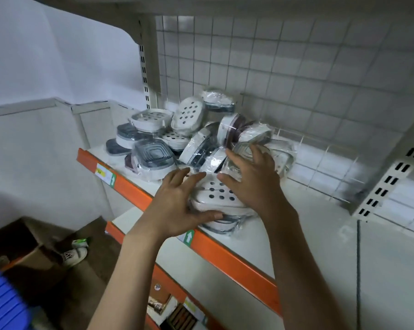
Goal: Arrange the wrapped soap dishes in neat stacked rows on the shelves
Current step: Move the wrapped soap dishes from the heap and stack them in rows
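Observation:
A loose pile of wrapped soap dishes (172, 136), white with holed tops and dark bases, lies at the back left of the white shelf (320, 234). Near the shelf's front edge sits a small stack of wrapped soap dishes (218, 194), its top one white with round holes. My left hand (177, 206) grips this stack from the left, thumb against its front side and fingers over its far edge. My right hand (253, 182) holds another wrapped soap dish (237, 160), tilted, just above and behind the stack.
The shelf has an orange front rail (225, 256) with price labels and a wire grid back (296, 67). A lower shelf (134, 220) shows beneath. On the floor at left are a cardboard box (22, 246), a blue crate (3, 303) and a shoe (73, 254).

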The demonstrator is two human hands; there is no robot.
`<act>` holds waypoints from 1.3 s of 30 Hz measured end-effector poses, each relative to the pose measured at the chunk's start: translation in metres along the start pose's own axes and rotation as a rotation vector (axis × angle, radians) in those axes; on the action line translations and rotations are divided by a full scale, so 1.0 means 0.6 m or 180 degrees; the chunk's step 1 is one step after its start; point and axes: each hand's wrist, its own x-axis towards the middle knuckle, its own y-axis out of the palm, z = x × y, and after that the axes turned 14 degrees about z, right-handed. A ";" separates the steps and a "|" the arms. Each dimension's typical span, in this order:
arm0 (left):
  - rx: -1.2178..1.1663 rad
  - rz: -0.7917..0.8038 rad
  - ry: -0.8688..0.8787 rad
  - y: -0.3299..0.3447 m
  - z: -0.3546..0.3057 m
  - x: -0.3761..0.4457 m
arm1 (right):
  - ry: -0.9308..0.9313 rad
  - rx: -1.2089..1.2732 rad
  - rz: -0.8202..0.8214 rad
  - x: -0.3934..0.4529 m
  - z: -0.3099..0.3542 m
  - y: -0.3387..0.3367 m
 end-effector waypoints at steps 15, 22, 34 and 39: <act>-0.0203 -0.0175 0.0183 0.016 -0.017 -0.007 | -0.0234 0.0636 -0.1173 -0.052 -0.024 0.003; -0.0585 -0.0720 0.0869 0.029 -0.050 -0.055 | -0.0113 0.0958 -0.1510 -0.168 -0.048 -0.004; -0.1053 -0.1057 0.0886 0.102 -0.123 -0.117 | 0.0428 0.0939 -0.1438 -0.336 -0.106 0.026; -0.1102 -0.0935 0.0764 0.134 -0.189 -0.131 | 0.0552 0.1001 -0.1252 -0.393 -0.152 0.019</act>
